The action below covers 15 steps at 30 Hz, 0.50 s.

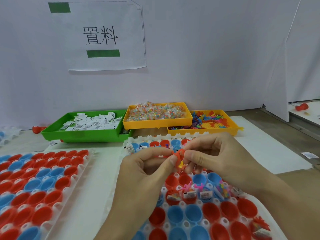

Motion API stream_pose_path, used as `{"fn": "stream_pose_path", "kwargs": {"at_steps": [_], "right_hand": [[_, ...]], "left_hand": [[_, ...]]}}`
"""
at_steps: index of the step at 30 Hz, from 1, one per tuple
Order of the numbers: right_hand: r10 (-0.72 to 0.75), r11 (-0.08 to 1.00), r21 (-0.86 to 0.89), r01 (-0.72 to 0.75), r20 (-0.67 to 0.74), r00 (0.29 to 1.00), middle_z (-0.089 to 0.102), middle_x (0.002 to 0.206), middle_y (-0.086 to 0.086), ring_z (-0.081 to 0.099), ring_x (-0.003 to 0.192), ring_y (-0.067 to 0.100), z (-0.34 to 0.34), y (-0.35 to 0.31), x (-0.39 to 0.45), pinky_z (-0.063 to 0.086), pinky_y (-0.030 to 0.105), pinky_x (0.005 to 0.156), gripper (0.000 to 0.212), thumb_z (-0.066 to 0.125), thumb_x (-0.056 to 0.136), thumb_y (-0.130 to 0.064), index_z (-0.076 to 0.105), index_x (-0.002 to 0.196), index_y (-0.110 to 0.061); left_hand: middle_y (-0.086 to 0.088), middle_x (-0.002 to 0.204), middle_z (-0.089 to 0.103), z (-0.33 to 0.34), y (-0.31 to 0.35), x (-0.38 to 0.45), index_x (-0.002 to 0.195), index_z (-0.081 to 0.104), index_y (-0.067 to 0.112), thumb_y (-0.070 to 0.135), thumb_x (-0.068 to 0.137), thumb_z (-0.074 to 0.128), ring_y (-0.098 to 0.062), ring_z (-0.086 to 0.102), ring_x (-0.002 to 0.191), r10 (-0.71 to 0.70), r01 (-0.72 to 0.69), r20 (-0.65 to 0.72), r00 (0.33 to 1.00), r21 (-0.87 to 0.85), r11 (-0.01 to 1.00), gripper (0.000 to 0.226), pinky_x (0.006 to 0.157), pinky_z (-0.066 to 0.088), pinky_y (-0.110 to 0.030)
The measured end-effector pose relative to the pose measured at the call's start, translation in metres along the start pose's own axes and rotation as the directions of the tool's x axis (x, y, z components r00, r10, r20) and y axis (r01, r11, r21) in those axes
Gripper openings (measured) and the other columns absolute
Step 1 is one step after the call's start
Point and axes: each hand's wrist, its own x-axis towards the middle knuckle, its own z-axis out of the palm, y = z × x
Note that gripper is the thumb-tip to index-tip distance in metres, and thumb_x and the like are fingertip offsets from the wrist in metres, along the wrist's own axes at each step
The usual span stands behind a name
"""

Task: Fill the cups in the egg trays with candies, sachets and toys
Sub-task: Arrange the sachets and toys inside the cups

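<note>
Both hands meet above the white plastic egg tray in front of the person: the left hand and the right hand each pinch a small orange rubbery toy figure between thumb and fingertips, with the other fingers curled under. A bit of yellow toy hangs just beneath the orange one.

Under the hands, that tray carries red and blue plastic cups; a row of them just below the right wrist already holds white printed sachets, pink toy figures and bagged coloured candies, while the cups nearer the person look bare. Left of this tray lies a second white egg tray of red and blue cups.

Beyond the near tray, along the white wall, stand three bins: a green plastic bin of white sachets on the left, a yellow plastic bin of clear candy bags in the middle, and a yellow plastic bin of mixed colourful toy figures on the right. Above the green bin a paper sign with printed characters is fixed to the wall
</note>
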Motion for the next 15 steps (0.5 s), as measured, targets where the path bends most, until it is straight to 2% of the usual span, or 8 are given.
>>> {"fn": "stream_pose_path", "kwargs": {"at_steps": [4, 7, 9, 12, 15], "right_hand": [[-0.008, 0.999, -0.038, 0.007, -0.031, 0.999, 0.075, 0.074, 0.007, 0.073, 0.067, 0.018, 0.0032, 0.0019, 0.0004, 0.055, 0.020, 0.060, 0.014, 0.069, 0.080, -0.029, 0.079, 0.086, -0.021], [0.001, 0.999, -0.052, -0.002, -0.014, 1.000, 0.076, 0.077, 0.005, 0.074, 0.069, 0.018, 0.0039, 0.0004, 0.0000, 0.056, 0.020, 0.061, 0.019, 0.067, 0.083, -0.031, 0.078, 0.092, -0.019], [0.003, 0.998, -0.059, -0.003, -0.006, 1.000, 0.077, 0.078, 0.002, 0.074, 0.069, 0.017, 0.0054, -0.0006, -0.0003, 0.056, 0.020, 0.060, 0.020, 0.065, 0.085, -0.033, 0.078, 0.093, -0.019], [0.001, 0.999, -0.048, -0.002, -0.015, 1.000, 0.077, 0.077, 0.000, 0.073, 0.067, 0.012, 0.0084, 0.0007, 0.0000, 0.053, 0.014, 0.060, 0.012, 0.068, 0.089, -0.022, 0.078, 0.092, -0.017], [0.001, 0.998, -0.057, -0.003, -0.026, 1.000, 0.077, 0.080, -0.004, 0.073, 0.071, 0.006, 0.0097, 0.0020, 0.0000, 0.053, 0.013, 0.062, 0.011, 0.070, 0.090, -0.012, 0.079, 0.094, -0.017]], "left_hand": [[-0.001, 0.074, 0.076, 0.0001, 0.0013, -0.0003, 0.085, 0.076, 0.026, 0.037, 0.063, 0.077, -0.018, 0.074, 0.072, 0.059, -0.059, 0.002, 0.998, 0.058, 0.997, 0.025, 0.067, 0.058, -0.022], [0.002, 0.074, 0.075, -0.0011, 0.0017, 0.0005, 0.084, 0.076, 0.031, 0.032, 0.063, 0.078, -0.016, 0.071, 0.071, 0.100, -0.098, -0.011, 0.995, 0.108, 0.989, 0.021, 0.065, 0.057, -0.022], [0.001, 0.075, 0.073, -0.0016, 0.0012, 0.0003, 0.081, 0.076, 0.030, 0.029, 0.065, 0.079, -0.019, 0.068, 0.071, 0.122, -0.121, 0.003, 0.993, 0.144, 0.982, 0.016, 0.064, 0.058, -0.028], [0.000, 0.075, 0.071, -0.0016, 0.0006, -0.0013, 0.077, 0.075, 0.028, 0.027, 0.064, 0.081, -0.025, 0.065, 0.073, 0.123, -0.130, 0.051, 0.991, 0.179, 0.975, 0.014, 0.068, 0.060, -0.042], [-0.002, 0.079, 0.073, -0.0010, 0.0003, -0.0022, 0.079, 0.074, 0.025, 0.022, 0.063, 0.082, -0.025, 0.069, 0.076, 0.114, -0.126, 0.079, 0.990, 0.155, 0.980, 0.018, 0.072, 0.061, -0.039]]}}
